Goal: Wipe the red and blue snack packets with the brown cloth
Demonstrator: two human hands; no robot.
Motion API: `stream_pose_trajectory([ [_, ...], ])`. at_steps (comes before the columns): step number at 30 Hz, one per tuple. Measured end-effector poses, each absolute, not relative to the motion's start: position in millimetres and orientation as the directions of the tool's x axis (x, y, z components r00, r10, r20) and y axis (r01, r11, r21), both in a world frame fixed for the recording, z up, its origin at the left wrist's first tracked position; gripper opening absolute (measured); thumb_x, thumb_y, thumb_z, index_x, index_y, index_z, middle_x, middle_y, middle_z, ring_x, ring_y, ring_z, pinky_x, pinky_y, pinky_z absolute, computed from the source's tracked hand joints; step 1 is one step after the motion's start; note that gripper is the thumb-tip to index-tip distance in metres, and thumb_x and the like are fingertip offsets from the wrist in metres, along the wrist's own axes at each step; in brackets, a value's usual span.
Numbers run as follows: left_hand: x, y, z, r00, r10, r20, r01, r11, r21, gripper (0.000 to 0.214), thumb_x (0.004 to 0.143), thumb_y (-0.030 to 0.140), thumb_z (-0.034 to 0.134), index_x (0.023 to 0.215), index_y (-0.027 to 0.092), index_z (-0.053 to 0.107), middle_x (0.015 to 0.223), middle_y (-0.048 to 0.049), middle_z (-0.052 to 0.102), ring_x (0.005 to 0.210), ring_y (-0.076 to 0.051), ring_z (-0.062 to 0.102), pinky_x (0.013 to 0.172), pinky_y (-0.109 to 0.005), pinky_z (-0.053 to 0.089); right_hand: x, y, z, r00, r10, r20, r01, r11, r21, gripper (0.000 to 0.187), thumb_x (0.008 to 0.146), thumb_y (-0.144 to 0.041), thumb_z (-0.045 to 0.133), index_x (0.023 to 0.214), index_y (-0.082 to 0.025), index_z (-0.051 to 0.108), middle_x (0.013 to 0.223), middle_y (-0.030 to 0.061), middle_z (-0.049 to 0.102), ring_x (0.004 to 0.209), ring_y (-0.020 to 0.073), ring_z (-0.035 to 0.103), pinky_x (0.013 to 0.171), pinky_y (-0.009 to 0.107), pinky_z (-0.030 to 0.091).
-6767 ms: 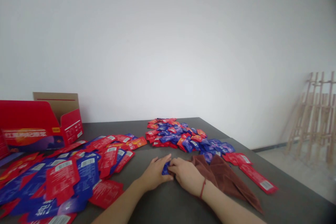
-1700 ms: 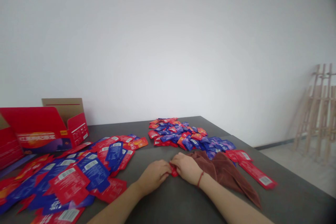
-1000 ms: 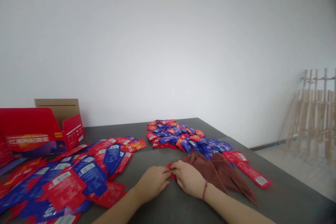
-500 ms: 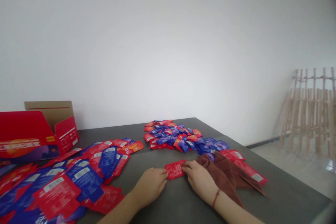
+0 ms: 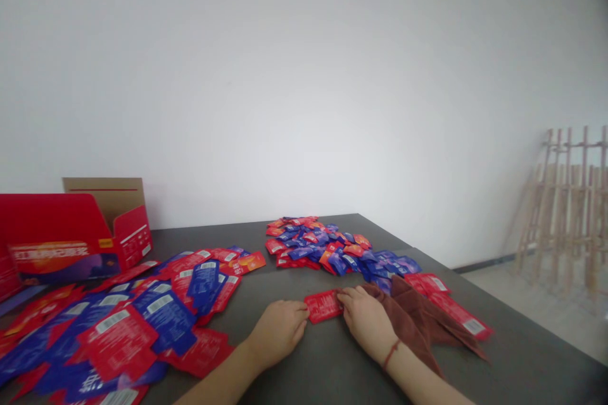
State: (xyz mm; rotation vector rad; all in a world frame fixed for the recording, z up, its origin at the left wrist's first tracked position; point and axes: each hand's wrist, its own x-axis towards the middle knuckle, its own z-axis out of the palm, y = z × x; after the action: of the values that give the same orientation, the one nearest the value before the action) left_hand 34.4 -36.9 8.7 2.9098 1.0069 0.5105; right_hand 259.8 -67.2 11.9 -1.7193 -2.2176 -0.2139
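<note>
A flat red sachet [image 5: 323, 306] with white print lies on the dark grey table between my hands. My right hand [image 5: 365, 321] rests with its fingertips on the sachet's right end, beside a folded brown towel [image 5: 418, 323]. My left hand [image 5: 278, 334] lies palm down, its fingertips at or very near the sachet's left end. It holds nothing. Whether my right fingers grip the sachet is hidden. A thin red cord circles my right wrist.
A spread of large red and blue sachets [image 5: 164, 316] lies left of my hands, and a heap of small ones [image 5: 318, 247] lies ahead. An open red cardboard box [image 5: 66, 234] stands far left. Wooden frames [image 5: 565, 215] lean against the wall.
The red sachet, bunched between my hands a second ago, now lies flat. My hands have moved apart, and my right hand has shifted to the sachet's right end.
</note>
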Motion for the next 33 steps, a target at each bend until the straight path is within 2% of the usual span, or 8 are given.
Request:
stream_pose_trajectory([
  [7, 34, -34, 6, 0.719, 0.632, 0.29, 0.604, -0.774, 0.19, 0.034, 0.09, 0.017, 0.042, 0.117, 0.023, 0.061, 0.116, -0.0057, 0.067, 0.105, -0.024, 0.062, 0.094, -0.035, 0.045, 242, -59, 18, -0.31, 0.891, 0.33, 0.929, 0.357, -0.091, 0.029, 0.085, -0.013, 0.044, 0.098, -0.02, 0.07, 0.099, 0.0059, 0.07, 0.092, 0.0209, 0.056, 0.085, 0.029, 0.04],
  [11, 32, -30, 3, 0.645, 0.705, 0.297, 0.637, -0.71, 0.302, 0.06, 0.086, 0.01, 0.04, 0.144, 0.023, 0.033, 0.127, -0.0069, 0.061, 0.11, -0.022, 0.06, 0.094, -0.034, 0.045, 220, -58, 22, -0.473, 0.836, 0.278, 0.857, 0.51, -0.075, 0.027, 0.085, -0.017, 0.047, 0.1, -0.02, 0.068, 0.102, 0.0053, 0.069, 0.093, 0.0208, 0.055, 0.083, 0.029, 0.039],
  [16, 32, -27, -2, 0.604, 0.746, 0.28, 0.648, -0.665, 0.372, 0.074, 0.085, 0.009, 0.038, 0.151, 0.02, 0.007, 0.131, -0.0102, 0.058, 0.113, -0.022, 0.059, 0.095, -0.036, 0.045, 217, -68, 22, -0.605, 0.753, 0.259, 0.746, 0.65, -0.144, 0.029, 0.087, -0.016, 0.045, 0.103, -0.023, 0.067, 0.105, 0.0018, 0.069, 0.097, 0.0186, 0.055, 0.087, 0.027, 0.038],
  [18, 32, -27, -4, 0.606, 0.745, 0.279, 0.648, -0.666, 0.369, 0.08, 0.082, 0.006, 0.04, 0.151, 0.02, 0.003, 0.132, -0.0106, 0.057, 0.113, -0.022, 0.059, 0.097, -0.036, 0.044, 224, -72, 21, -0.552, 0.789, 0.269, 0.779, 0.603, -0.171, 0.03, 0.088, -0.016, 0.043, 0.106, -0.024, 0.066, 0.105, 0.0022, 0.069, 0.096, 0.0188, 0.056, 0.086, 0.027, 0.039],
  [21, 31, -25, -6, 0.602, 0.74, 0.299, 0.632, -0.671, 0.388, 0.087, 0.076, 0.002, 0.04, 0.151, 0.02, 0.0, 0.134, -0.0108, 0.055, 0.112, -0.021, 0.06, 0.098, -0.035, 0.043, 233, -72, 18, -0.352, 0.895, 0.274, 0.896, 0.407, -0.178, 0.032, 0.087, -0.012, 0.042, 0.109, -0.02, 0.065, 0.104, 0.0061, 0.068, 0.097, 0.0204, 0.057, 0.085, 0.029, 0.041],
  [24, 30, -22, -9, 0.582, 0.744, 0.329, 0.613, -0.667, 0.424, 0.09, 0.072, 0.0, 0.04, 0.151, 0.019, 0.0, 0.136, -0.011, 0.053, 0.111, -0.019, 0.061, 0.098, -0.034, 0.043, 231, -65, 15, -0.259, 0.925, 0.277, 0.943, 0.305, -0.135, 0.031, 0.087, -0.008, 0.04, 0.105, -0.016, 0.065, 0.104, 0.0091, 0.066, 0.097, 0.0204, 0.058, 0.087, 0.029, 0.041],
  [28, 32, -20, -9, 0.557, 0.76, 0.335, 0.587, -0.645, 0.489, 0.092, 0.071, -0.001, 0.039, 0.151, 0.02, -0.002, 0.139, -0.0107, 0.05, 0.11, -0.018, 0.061, 0.098, -0.032, 0.043, 212, -56, 14, -0.33, 0.907, 0.26, 0.934, 0.354, -0.047, 0.027, 0.088, -0.007, 0.04, 0.096, -0.013, 0.065, 0.101, 0.0114, 0.063, 0.092, 0.0206, 0.059, 0.082, 0.028, 0.043],
  [33, 32, -22, -5, 0.558, 0.761, 0.331, 0.575, -0.642, 0.506, 0.089, 0.072, 0.0, 0.038, 0.151, 0.018, 0.001, 0.139, -0.0128, 0.05, 0.11, -0.019, 0.061, 0.098, -0.032, 0.042, 200, -56, 19, -0.468, 0.852, 0.235, 0.87, 0.49, -0.045, 0.025, 0.09, -0.01, 0.042, 0.094, -0.017, 0.066, 0.096, 0.0059, 0.064, 0.094, 0.0169, 0.058, 0.084, 0.024, 0.041],
])
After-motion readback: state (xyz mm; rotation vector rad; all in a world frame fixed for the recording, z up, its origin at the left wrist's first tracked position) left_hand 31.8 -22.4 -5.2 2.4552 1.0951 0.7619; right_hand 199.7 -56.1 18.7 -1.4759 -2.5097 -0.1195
